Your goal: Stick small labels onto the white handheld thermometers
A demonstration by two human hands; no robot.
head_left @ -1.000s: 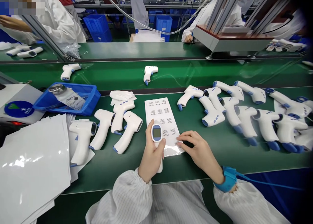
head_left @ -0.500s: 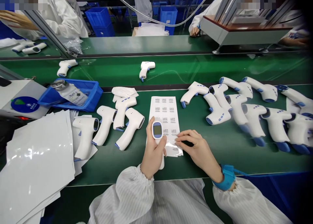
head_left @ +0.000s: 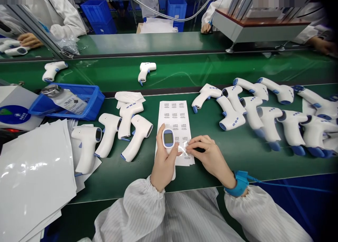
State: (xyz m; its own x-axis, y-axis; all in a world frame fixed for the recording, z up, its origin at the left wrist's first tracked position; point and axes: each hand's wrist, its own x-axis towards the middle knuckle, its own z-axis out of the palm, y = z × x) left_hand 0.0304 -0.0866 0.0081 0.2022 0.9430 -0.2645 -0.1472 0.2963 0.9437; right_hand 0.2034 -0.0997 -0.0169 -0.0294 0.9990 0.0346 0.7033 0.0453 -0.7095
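Observation:
My left hand point(head_left: 164, 164) is closed around a white infrared thermometer point(head_left: 168, 138), its small grey screen in a blue surround facing up. Under it lies a white sheet of printed labels point(head_left: 173, 110). My right hand point(head_left: 204, 154) pinches thumb and forefinger over the sheet's right side, where a shiny, clear label point(head_left: 182, 148) shows at the fingertips. A blue strap circles my right wrist. Left of the sheet rest several more thermometers point(head_left: 137, 136), and others point(head_left: 231, 117) lie to the right.
Glossy white sheets point(head_left: 34, 171) are stacked at the left, by a blue tray point(head_left: 93, 101) and a white device point(head_left: 16, 101). Behind runs a green belt point(head_left: 105, 73) carrying two thermometers. Co-workers in white sleeves are across it, near a metal-framed fixture point(head_left: 253, 34).
The view has shifted slightly. Both thermometers on the belt have moved left. My right fingertips have drawn a little closer to my left hand, and a shiny label edge now shows there.

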